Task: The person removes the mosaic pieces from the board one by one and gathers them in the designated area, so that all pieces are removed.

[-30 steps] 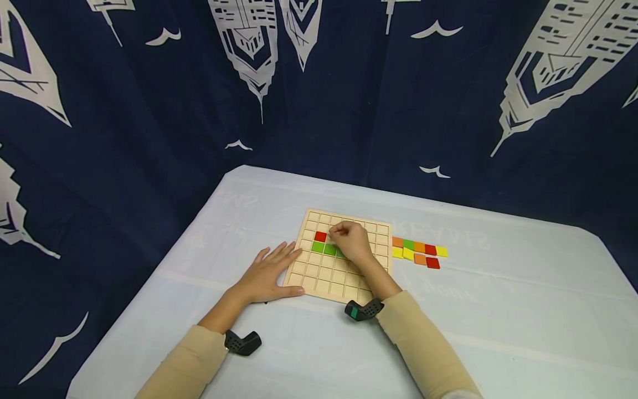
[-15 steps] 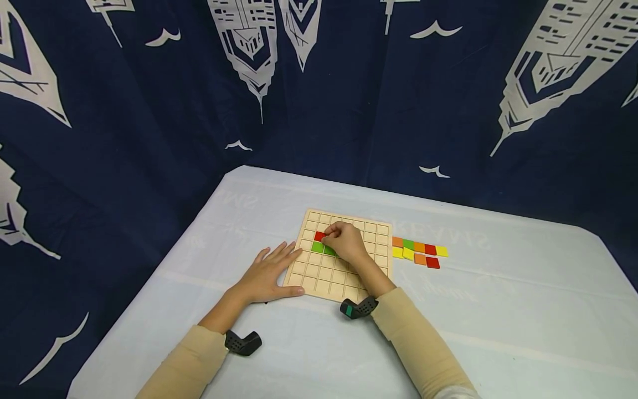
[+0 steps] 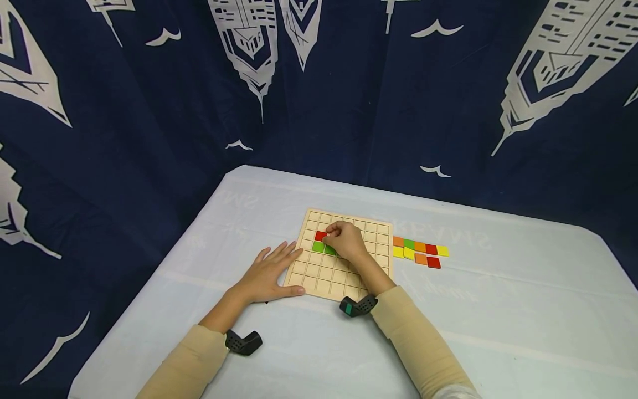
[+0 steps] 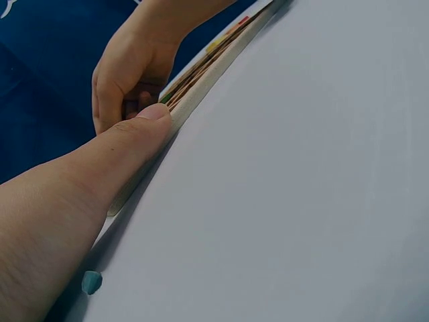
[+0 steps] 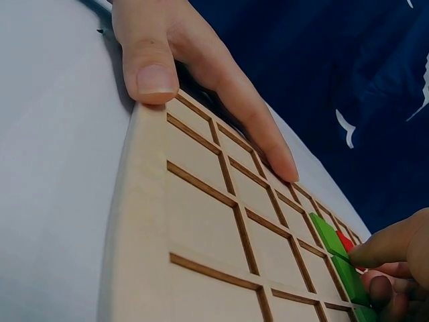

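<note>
On head, I see the left hand (image 3: 266,277) spread at the board's (image 3: 319,271) left edge; the right hand (image 3: 348,242), nearer, sits just right of the red tile (image 3: 320,236). Left wrist: thumb (image 4: 137,137) on the board. Right wrist: fingers (image 5: 392,243) bunched; I can't tell whether they pinch anything.

A dark blue curtain (image 3: 344,138) is hanging behind the desk (image 3: 518,354) and along its left side, filling the upper head view and falling in soft folds. White printed towers (image 3: 247,16) are pointing their spires downward across it, and small white birds (image 3: 437,29) are spreading curved wings among them. The desk is wearing a white covering, showing faint creases and pale letters (image 3: 441,234) too dim to read clearly. Its far edge is slanting down toward the right. Soft light is spreading across the desk.
</note>
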Demonstrator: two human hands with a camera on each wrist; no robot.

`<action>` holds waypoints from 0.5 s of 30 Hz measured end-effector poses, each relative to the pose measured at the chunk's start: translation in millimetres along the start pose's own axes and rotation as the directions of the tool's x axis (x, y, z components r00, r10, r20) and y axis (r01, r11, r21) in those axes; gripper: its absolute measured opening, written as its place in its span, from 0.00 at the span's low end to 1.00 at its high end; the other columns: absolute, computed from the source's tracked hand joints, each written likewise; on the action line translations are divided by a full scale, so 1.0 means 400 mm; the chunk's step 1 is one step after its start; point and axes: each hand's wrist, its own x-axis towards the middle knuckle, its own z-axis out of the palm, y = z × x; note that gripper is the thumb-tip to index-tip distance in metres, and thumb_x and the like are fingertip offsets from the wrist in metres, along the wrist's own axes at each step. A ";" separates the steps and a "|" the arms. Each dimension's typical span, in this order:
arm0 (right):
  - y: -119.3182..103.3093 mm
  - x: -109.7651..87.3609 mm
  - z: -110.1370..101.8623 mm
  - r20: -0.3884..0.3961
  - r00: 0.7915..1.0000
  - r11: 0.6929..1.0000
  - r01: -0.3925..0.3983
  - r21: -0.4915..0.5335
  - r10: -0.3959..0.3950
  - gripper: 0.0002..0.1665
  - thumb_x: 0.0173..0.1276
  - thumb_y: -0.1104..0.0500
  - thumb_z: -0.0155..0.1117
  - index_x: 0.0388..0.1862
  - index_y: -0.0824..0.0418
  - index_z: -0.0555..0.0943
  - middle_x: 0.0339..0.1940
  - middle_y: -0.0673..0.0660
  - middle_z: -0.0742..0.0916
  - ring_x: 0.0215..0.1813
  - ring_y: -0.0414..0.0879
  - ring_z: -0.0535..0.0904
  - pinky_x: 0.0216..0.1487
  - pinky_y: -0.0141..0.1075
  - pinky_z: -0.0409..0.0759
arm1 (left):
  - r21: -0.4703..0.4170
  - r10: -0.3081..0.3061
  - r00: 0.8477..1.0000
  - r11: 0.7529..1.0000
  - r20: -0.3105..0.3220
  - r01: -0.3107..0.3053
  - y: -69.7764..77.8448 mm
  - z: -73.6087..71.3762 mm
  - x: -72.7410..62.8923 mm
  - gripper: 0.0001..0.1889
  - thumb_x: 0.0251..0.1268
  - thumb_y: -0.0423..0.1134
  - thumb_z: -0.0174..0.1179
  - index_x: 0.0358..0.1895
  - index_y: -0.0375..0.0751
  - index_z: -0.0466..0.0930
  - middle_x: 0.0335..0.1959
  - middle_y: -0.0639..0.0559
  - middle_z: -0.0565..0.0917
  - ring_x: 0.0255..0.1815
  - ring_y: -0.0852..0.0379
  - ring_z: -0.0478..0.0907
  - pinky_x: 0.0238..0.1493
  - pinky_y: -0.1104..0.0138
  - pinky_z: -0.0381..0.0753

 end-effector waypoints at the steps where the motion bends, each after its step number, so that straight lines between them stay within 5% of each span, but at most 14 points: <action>1: -0.001 0.000 -0.001 0.004 1.000 1.000 -0.004 -0.001 0.004 0.09 0.62 0.64 0.69 0.40 0.66 0.82 0.28 0.55 0.82 0.31 0.45 0.76 0.36 0.35 0.74 | 0.001 0.000 1.000 1.000 0.000 0.000 0.000 0.000 0.000 0.49 0.58 0.70 0.56 0.78 0.48 0.54 0.78 0.48 0.52 0.79 0.48 0.43 0.73 0.45 0.41; 15: -0.001 0.004 -0.002 0.014 1.000 1.000 -0.011 -0.008 0.012 0.08 0.62 0.64 0.69 0.38 0.65 0.81 0.28 0.54 0.81 0.32 0.46 0.75 0.37 0.36 0.74 | 0.002 0.003 1.000 1.000 0.000 -0.003 -0.004 0.004 0.001 0.49 0.58 0.71 0.55 0.78 0.48 0.54 0.78 0.49 0.52 0.79 0.48 0.43 0.73 0.45 0.41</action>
